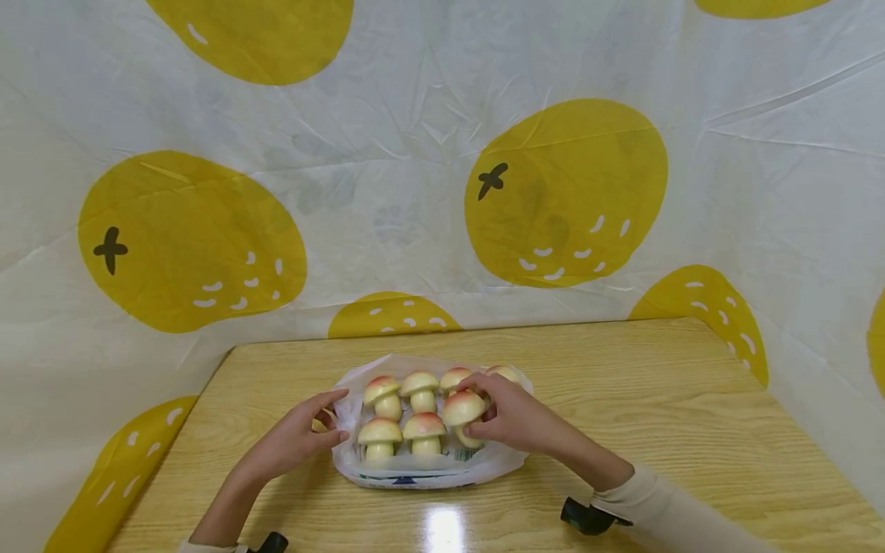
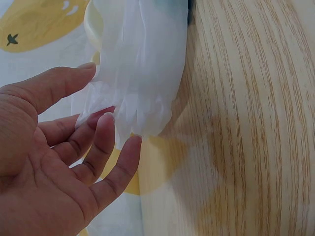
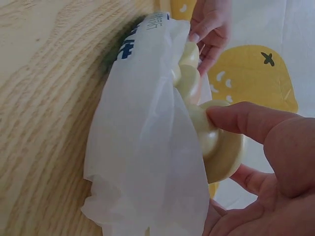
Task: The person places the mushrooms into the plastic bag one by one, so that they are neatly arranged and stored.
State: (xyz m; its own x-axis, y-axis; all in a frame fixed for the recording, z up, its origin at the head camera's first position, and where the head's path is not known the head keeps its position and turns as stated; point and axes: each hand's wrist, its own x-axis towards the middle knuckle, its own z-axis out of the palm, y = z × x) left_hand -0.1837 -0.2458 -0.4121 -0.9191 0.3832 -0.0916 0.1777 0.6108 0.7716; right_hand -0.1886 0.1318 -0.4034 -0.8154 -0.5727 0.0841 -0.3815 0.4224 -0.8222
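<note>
My right hand [image 1: 510, 415] grips a toy mushroom [image 1: 464, 408] with a cream stem and a reddish, glossy cap. In the right wrist view the thumb lies on the held mushroom [image 3: 224, 157] near where stem and cap meet, with fingers on its far side. Several more mushrooms [image 1: 425, 432] stand in two rows inside a white plastic bag [image 1: 415, 479], which lies spread open round them. My left hand [image 1: 304, 432] is at the bag's left end, thumb and fingers spread apart. In the left wrist view its fingertips reach the crumpled plastic edge [image 2: 142, 115].
The bag lies on a light wood-grain table [image 1: 622, 369]. Behind and beside the table hangs a white cloth [image 1: 387, 223] printed with large yellow fruit. Dark wrist straps [image 1: 588, 516] show near the cuffs.
</note>
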